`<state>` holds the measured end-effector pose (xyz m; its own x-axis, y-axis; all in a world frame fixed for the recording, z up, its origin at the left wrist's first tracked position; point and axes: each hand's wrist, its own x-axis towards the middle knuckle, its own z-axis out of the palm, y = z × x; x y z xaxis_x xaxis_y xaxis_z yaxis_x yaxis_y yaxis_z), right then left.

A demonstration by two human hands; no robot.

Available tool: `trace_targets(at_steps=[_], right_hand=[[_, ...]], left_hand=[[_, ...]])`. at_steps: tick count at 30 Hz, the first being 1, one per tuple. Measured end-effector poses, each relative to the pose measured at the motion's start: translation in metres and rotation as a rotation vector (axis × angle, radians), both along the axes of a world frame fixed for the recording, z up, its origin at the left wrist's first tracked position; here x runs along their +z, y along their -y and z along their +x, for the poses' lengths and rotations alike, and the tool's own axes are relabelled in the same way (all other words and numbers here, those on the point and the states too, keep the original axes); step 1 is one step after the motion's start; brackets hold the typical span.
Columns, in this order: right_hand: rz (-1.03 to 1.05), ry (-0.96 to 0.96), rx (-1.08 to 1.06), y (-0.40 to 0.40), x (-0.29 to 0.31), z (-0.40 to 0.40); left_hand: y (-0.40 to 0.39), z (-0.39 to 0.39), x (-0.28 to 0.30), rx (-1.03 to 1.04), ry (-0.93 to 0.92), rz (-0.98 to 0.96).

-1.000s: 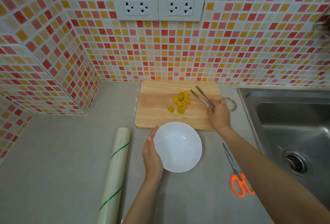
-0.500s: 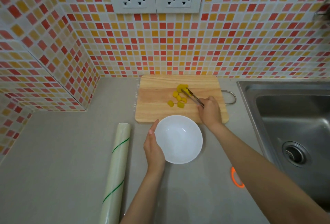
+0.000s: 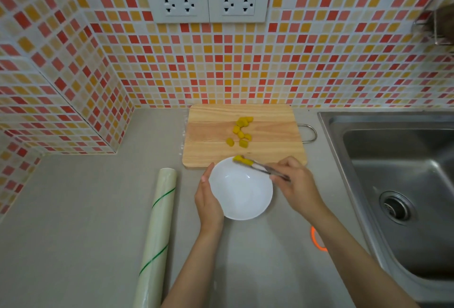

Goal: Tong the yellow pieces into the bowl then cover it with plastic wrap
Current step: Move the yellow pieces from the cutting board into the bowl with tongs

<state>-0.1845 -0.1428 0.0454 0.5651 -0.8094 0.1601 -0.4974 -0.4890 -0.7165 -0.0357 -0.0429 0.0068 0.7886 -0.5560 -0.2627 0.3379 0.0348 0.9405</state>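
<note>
One yellow piece (image 3: 239, 159) is pinched in the tips of the tongs (image 3: 264, 169), held just over the far rim of the single white bowl (image 3: 242, 191), whose inside shows nothing in it. The right hand (image 3: 296, 181) has its fingers (image 3: 282, 166) closed around the tongs' handle end, squeezing the two arms together on that piece. The left hand (image 3: 208, 199) lies against the bowl's left side, its fingers straight and loosely open along the rim, thumb tip near the far edge, touching the bowl but not wrapped round it.

About eight yellow pieces (image 3: 242, 131) remain in a loose cluster on the one wooden cutting board (image 3: 213, 135), toward its middle and far side; the exact count is hard to fix where they crowd together. The board lies just beyond the bowl on the grey surface (image 3: 86, 209), with a metal loop handle on its right end. One roll of plastic wrap (image 3: 157, 234) with green stripes lies to the left of the bowl, apart from it. An orange scissor handle (image 3: 317, 240) peeks out from behind the right forearm. One steel sink (image 3: 393, 185) sits at the right, and two double sockets (image 3: 207, 2) are on the tiled wall
</note>
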Motion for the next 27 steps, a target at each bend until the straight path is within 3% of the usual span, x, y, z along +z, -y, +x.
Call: trace_targets(at_steps=[4, 6, 10, 13, 17, 23, 27], right_hand=[[0.035, -0.146, 0.131, -0.010, 0.005, -0.012], [0.067, -0.125, 0.139, -0.004, 0.008, -0.011], [0.018, -0.062, -0.026, 0.024, 0.007, -0.001], [0.034, -0.156, -0.133, 0.046, -0.007, 0.013], [0.065, -0.245, -0.116, 0.053, -0.028, 0.028], [0.060, -0.121, -0.142, 0.043, -0.028, 0.031], [0.096, 0.012, -0.051, 0.025, -0.012, 0.016]], left_hand=[[-0.002, -0.001, 0.001, -0.015, -0.007, 0.004], [-0.003, 0.000, 0.001, -0.020, -0.001, 0.011], [-0.002, 0.000, 0.002, -0.010, 0.001, 0.010], [-0.002, -0.001, 0.003, -0.002, -0.013, -0.005], [-0.002, -0.001, 0.001, 0.008, -0.019, 0.000], [-0.004, -0.002, 0.001, 0.000, -0.004, -0.007], [-0.003, -0.002, -0.001, -0.003, -0.001, -0.008]])
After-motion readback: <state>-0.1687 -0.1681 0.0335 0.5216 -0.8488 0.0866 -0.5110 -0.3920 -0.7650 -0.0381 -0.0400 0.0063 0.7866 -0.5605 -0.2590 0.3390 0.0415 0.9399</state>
